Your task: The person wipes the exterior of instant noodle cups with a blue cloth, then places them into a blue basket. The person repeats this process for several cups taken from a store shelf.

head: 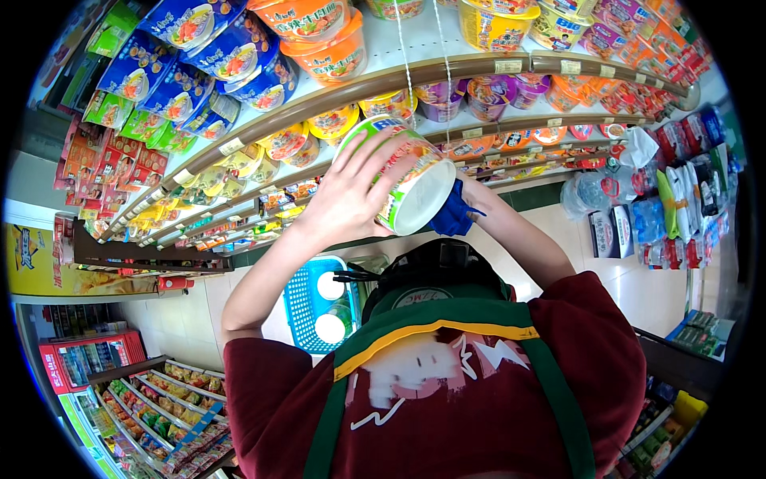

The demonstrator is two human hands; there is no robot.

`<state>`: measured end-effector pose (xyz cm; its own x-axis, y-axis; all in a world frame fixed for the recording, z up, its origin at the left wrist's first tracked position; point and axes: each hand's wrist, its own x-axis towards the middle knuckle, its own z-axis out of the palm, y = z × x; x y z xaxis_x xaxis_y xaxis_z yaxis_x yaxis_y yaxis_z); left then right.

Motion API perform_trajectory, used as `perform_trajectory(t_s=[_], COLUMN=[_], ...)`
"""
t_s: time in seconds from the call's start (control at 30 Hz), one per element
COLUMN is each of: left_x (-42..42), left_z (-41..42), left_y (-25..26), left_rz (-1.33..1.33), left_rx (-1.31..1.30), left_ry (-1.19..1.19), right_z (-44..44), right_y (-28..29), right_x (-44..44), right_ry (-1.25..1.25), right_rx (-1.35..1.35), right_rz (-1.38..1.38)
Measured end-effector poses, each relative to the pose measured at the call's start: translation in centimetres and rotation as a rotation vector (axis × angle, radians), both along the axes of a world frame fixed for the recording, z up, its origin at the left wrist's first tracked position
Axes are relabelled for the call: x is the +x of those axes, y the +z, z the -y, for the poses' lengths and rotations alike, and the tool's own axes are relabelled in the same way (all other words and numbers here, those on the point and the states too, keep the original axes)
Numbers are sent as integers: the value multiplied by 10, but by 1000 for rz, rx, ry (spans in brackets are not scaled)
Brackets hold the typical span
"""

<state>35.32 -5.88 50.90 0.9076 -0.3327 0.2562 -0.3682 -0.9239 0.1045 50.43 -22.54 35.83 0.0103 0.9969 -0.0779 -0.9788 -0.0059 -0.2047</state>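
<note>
My left hand (362, 179) grips a large instant noodle tub (422, 197), its fingers spread over the printed green and white side. The tub is tilted, and its pale round base faces down and to the right. Behind it is my right hand (470, 190), mostly hidden, with a dark blue cloth (452, 211) bunched in it against the tub's far side; its fingers cannot be seen. Both hands are in front of a tiered shelf (371, 87) of noodle tubs. Stacked blue tubs (230, 57) and orange tubs (326, 51) stand on the top tier.
A blue plastic basket (293, 311) holding white-topped containers stands on the floor at left. Two white cords (409, 66) hang before the shelf. Packs of bottled drinks (649, 218) and a carton (611, 230) stand at right. A snack rack (158, 413) is at lower left.
</note>
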Motion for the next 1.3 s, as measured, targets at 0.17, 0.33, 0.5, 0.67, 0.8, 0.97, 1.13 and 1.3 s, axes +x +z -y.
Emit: perform_trajectory(t_s=[0.17, 0.33, 0.5, 0.67, 0.8, 0.97, 1.13, 1.3], left_x=[-7, -16, -27, -27, -36, -28, -30, -30], left_z=[-19, -24, -13, 0, 8, -4, 2, 0], left_y=[-30, -53, -78, -76, -74, -78, -77, -70], left_rz=[295, 511, 455, 442, 326, 510, 525, 504], left_rx=[-338, -539, -804, -808, -832, -842, -815, -827], left_ry=[47, 139, 219, 213, 366, 311, 201, 157], right_z=[15, 13, 21, 0, -27, -7, 28, 32], right_y=[22, 52, 117, 161, 154, 140, 139, 151], right_x=[-14, 3, -5, -34, -64, -87, -73, -52], right_ry=[-187, -358, -1048, -1224, -1096, -927, -893, -983], right_rx=[-56, -573, -441, -214, -64, 316, 286, 64], right_rz=[176, 659, 1398, 2302, 2575, 2559, 2619, 2674])
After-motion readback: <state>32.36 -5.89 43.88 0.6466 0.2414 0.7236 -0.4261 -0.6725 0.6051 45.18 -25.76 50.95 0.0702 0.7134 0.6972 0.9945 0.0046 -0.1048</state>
